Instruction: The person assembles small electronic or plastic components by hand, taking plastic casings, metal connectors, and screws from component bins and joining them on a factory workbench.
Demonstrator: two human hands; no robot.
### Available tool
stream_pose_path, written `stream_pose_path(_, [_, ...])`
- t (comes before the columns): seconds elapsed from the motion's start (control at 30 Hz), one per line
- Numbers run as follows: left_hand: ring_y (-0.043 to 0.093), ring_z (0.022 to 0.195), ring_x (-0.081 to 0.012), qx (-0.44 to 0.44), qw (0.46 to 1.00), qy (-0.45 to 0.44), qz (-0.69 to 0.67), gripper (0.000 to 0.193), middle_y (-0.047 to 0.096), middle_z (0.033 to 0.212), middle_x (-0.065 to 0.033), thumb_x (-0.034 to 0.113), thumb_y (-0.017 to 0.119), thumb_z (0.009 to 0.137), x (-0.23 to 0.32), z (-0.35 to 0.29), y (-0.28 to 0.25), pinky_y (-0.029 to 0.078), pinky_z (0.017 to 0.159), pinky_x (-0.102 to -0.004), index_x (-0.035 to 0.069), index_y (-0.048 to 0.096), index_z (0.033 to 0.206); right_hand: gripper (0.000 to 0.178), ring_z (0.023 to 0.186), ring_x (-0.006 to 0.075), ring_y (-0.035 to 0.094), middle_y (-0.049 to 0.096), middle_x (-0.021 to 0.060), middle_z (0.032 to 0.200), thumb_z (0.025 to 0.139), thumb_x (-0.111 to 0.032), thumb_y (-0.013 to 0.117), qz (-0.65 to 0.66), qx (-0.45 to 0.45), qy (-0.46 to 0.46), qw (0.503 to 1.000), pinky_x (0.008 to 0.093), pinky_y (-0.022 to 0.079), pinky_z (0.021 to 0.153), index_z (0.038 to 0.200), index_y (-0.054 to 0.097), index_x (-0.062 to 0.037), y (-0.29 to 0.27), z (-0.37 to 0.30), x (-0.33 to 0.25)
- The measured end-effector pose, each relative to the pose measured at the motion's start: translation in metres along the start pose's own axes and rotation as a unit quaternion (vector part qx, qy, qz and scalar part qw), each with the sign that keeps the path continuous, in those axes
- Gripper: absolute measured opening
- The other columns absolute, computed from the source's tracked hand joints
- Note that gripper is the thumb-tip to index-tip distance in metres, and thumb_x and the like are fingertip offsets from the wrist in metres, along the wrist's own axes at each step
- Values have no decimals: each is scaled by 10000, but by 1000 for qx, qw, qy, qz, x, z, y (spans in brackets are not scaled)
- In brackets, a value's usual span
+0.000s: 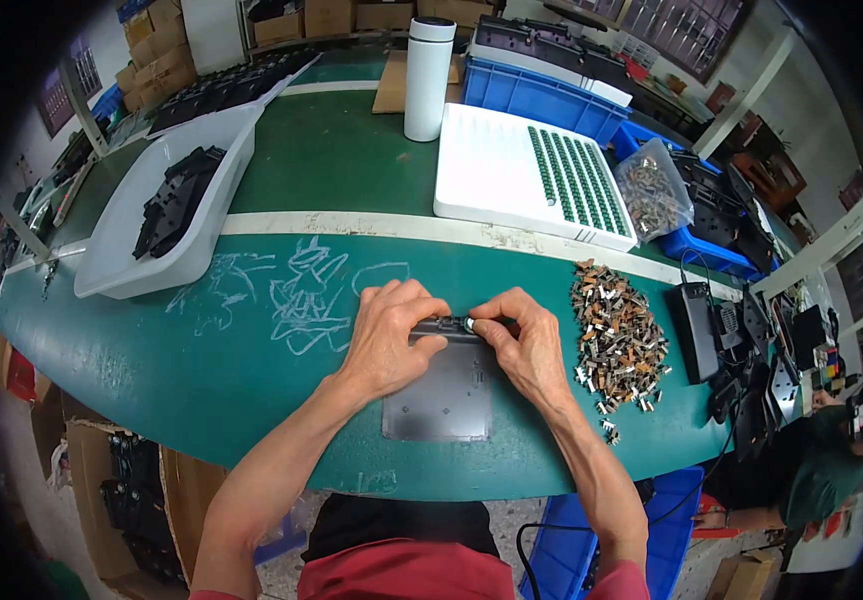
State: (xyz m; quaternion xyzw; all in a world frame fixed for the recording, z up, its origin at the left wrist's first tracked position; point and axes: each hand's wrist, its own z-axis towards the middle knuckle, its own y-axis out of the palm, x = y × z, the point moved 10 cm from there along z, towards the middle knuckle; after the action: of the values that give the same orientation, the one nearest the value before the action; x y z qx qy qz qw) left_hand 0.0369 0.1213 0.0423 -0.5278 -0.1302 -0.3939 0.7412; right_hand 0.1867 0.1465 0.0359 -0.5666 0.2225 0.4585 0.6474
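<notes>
A flat dark-grey panel (pixel 437 398) with a black raised strip along its far edge lies on the green table in front of me. My left hand (pixel 387 335) grips the left end of that strip between thumb and fingers. At the strip's right end my right hand (pixel 522 342) pinches a small shiny piece (pixel 468 324) against it; the fingertips hide most of this piece. To the right of my right hand is a heap of small metal clips (pixel 619 335), silver and brownish. A white tray (pixel 486 160) with rows of small green circuit boards stands beyond my hands.
A white bin (pixel 236 165) with black plastic parts stands at the left. A white bottle (pixel 429 85), a bag of metal parts (pixel 653 188) and blue crates (pixel 541 95) are at the back. A black device (pixel 694 330) with a cable lies right. Another person (pixel 831 460) is at the far right.
</notes>
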Motion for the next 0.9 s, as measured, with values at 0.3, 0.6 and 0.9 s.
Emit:
stream_pose_path(0.3, [546,889,-235,-5,1000,-6,-8,260,605,881,-53,77,732,684,-2,2,0,361,887,-386,31,690,936,257,890,151,635,699,73,988,858,-24,679,86,-8,48,995,286,517,813,1115,690,-9,-19,7,8])
stream_pose_path(0.6, [543,894,-234,-15,1000,-15,-11,249,598,880,-49,78,728,698,-4,1,1,354,898,-385,39,697,942,155,945,357,638,686,151,974,813,-112,671,-354,91,9,931,471,518,804,946,739,-71,-113,68,43])
stream_pose_path(0.9, [540,880,-239,0,1000,-3,-22,247,597,881,-51,75,729,699,-3,0,0,355,885,-382,38,697,942,96,920,369,618,664,138,929,766,-89,675,-436,40,-33,899,479,524,760,848,719,-65,-92,76,61])
